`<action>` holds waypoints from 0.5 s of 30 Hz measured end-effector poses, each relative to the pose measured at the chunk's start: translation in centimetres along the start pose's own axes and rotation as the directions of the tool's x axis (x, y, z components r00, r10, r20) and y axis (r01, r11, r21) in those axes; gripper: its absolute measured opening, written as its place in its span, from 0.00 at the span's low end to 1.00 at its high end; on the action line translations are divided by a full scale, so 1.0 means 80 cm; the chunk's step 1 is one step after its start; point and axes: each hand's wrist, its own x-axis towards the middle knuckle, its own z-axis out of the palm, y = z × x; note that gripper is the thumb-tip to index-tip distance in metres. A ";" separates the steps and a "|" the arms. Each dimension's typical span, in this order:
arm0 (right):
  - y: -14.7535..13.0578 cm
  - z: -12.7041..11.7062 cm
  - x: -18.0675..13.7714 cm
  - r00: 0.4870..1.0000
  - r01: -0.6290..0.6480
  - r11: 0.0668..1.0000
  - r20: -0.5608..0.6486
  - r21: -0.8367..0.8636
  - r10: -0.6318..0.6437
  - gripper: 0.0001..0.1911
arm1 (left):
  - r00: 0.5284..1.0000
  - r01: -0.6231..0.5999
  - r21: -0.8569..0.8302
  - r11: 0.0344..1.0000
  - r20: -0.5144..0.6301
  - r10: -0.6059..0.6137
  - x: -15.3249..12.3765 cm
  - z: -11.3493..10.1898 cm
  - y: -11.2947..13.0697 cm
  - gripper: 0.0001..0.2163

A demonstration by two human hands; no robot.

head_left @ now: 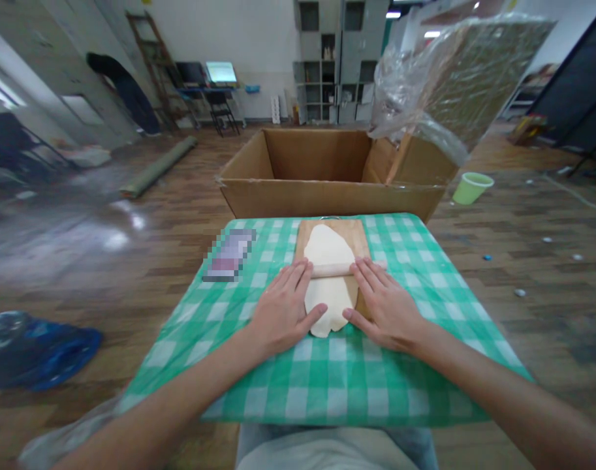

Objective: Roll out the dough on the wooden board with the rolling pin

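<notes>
A pale rolling pin [331, 269] lies crosswise over a flat sheet of dough [328, 243]. The dough is spread lengthwise on a wooden board [360, 234], and its near end hangs past the area the board visibly covers. Over the pin's left end rests my left hand [286, 305], fingers stretched out and thumb at the dough's left edge. My right hand [384, 304] lies likewise on the right end of the pin, fingers extended, thumb near the dough's right edge. Neither hand wraps around the pin. Parts of the pin and the board are hidden under both hands.
A green-and-white checked cloth [356, 385] covers the table. A blurred-out flat rectangular item [230, 254] lies at its left. Beyond stands a large open cardboard box [322, 196], with a plastic-wrapped panel [484, 78] at its right. A green bucket [472, 188] stands on the floor. Someone bends over far left.
</notes>
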 end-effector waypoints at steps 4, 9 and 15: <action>0.001 -0.015 -0.009 0.998 0.056 0.998 -0.005 0.023 -0.056 0.46 | 1.000 -0.025 -0.044 0.999 0.009 0.025 -0.016 -0.010 0.002 0.37; 0.016 -0.011 0.003 0.997 0.070 0.998 0.015 0.009 -0.070 0.45 | 1.000 -0.019 -0.058 0.998 0.014 0.020 -0.004 0.000 -0.009 0.37; 0.054 0.017 0.079 0.999 0.017 1.000 0.034 -0.008 -0.017 0.45 | 1.000 0.028 0.008 1.000 0.014 -0.028 0.073 0.033 -0.051 0.40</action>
